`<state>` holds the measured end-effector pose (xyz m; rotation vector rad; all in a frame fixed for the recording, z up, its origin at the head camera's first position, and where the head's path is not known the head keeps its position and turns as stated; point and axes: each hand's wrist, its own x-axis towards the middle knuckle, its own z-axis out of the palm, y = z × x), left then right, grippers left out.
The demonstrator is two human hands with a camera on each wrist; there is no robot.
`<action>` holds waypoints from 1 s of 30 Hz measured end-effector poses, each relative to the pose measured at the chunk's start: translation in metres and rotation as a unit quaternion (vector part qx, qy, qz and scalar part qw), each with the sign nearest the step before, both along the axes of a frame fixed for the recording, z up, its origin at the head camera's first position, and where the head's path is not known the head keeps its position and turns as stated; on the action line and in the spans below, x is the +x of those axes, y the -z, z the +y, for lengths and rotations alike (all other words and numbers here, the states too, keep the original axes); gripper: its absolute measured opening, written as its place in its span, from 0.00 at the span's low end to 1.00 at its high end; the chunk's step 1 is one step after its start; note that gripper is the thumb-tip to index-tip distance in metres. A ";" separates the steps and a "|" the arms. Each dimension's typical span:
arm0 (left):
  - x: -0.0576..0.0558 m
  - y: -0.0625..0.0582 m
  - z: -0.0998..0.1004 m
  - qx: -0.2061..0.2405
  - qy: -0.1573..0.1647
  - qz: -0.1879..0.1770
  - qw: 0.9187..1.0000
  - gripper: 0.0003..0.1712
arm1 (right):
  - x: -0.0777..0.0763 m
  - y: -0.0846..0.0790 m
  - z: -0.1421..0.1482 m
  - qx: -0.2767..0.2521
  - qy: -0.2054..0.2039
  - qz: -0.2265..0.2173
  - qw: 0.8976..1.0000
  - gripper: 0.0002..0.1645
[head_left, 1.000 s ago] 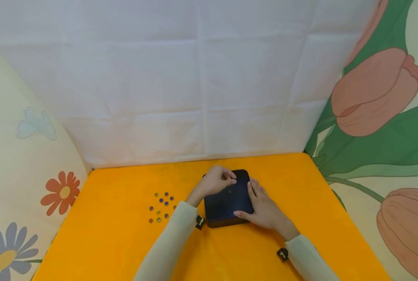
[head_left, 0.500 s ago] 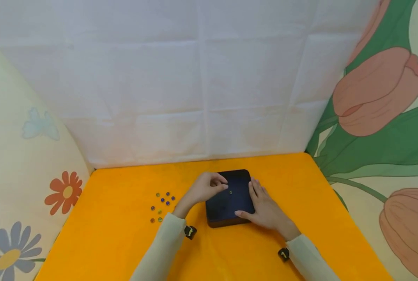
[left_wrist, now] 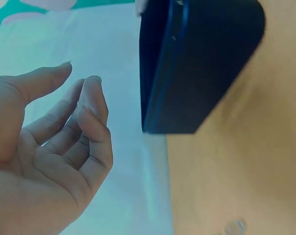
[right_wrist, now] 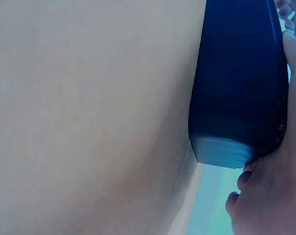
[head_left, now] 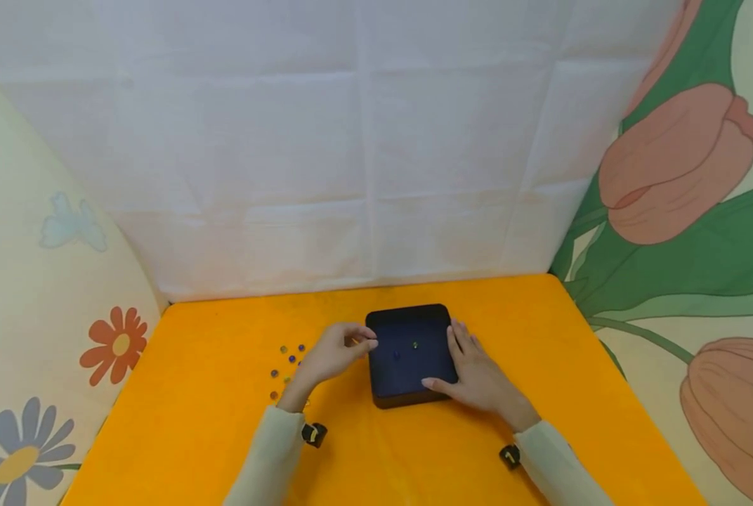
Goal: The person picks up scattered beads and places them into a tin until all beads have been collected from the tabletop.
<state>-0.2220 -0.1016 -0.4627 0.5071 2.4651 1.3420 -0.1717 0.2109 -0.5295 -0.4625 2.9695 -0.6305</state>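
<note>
The black square box (head_left: 408,379) lies on the table with a yellow-green marble (head_left: 415,345) and a dark blue marble (head_left: 397,355) on its floor. My left hand (head_left: 334,355) hovers just off the box's left rim, fingers loosely bent. In the left wrist view a gap shows between that hand's thumb (left_wrist: 50,83) and fingers, with nothing held. My right hand (head_left: 480,376) rests against the box's right side, fingers stretched along the wall and thumb over the near right part of the rim.
Several loose glass marbles (head_left: 291,359) in blue, green and amber lie on the orange tablecloth (head_left: 212,407) left of the box, some partly hidden by the left wrist. A white cloth (head_left: 275,154) hangs behind the table, and floral cloths (head_left: 680,281) flank it.
My left hand has drawn back leftward from above the box to outside its left rim. The dark blue marble now shows on the box floor. The right hand stays put.
</note>
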 end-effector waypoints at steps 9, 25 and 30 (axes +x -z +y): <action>0.013 0.014 -0.033 -0.013 -0.055 -0.014 0.998 0.15 | 0.000 0.001 0.002 -0.002 -0.005 0.000 1.000 0.74; 0.054 0.048 -0.072 -0.014 -0.148 -0.051 0.988 0.11 | -0.001 0.000 0.002 -0.011 -0.005 0.006 1.000 0.73; 0.068 0.054 -0.081 -0.039 -0.163 -0.046 0.985 0.12 | 0.000 0.000 0.002 -0.012 -0.005 -0.002 1.000 0.74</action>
